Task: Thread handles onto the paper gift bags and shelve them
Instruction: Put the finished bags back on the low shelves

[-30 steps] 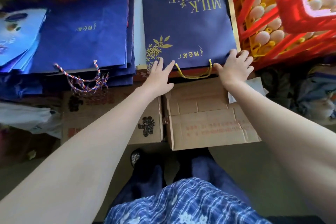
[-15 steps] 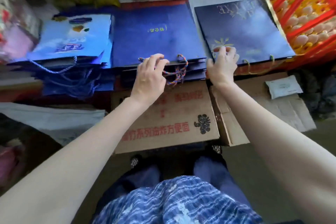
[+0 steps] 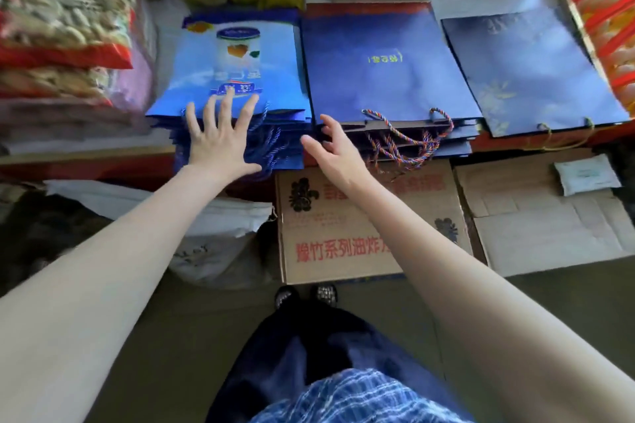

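**Hands shift left to the light-blue stack**

Since half a second ago, the left hand [image 3: 220, 137] has left the multicoloured cord handles [image 3: 405, 137] and now lies flat, fingers spread wide, on the glossy light-blue paper bags [image 3: 237, 69]. The right hand [image 3: 333, 148] hovers relaxed and empty beside the navy bag stack [image 3: 388, 72]. An open cardboard box [image 3: 347, 244] sits below.

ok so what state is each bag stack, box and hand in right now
light blue printed paper bag stack: flat, blue cord handles on
navy paper bag stack, multicoloured handles: flat
navy floral paper bag: flat, yellow handle
left hand: spread on light blue stack
right hand: open, at navy stack's edge
printed cardboard box: closed
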